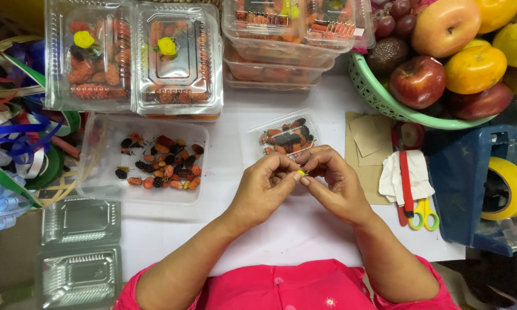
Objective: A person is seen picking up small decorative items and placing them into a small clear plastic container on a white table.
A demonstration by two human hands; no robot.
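- Head view: we pinch a small yellow piece between our left hand and right hand, over the white table's middle.
- Just beyond, a small open punnet holds berries, uncovered.
- Toward the far edge, closed boxes already carry yellow pieces.
- Toward the left edge, a tray of loose berries remains, with empty containers beside its near edge.

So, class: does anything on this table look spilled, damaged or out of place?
Nothing stands out. The loose berries lie inside their clear tray, and both hands pinch a small yellow piece.
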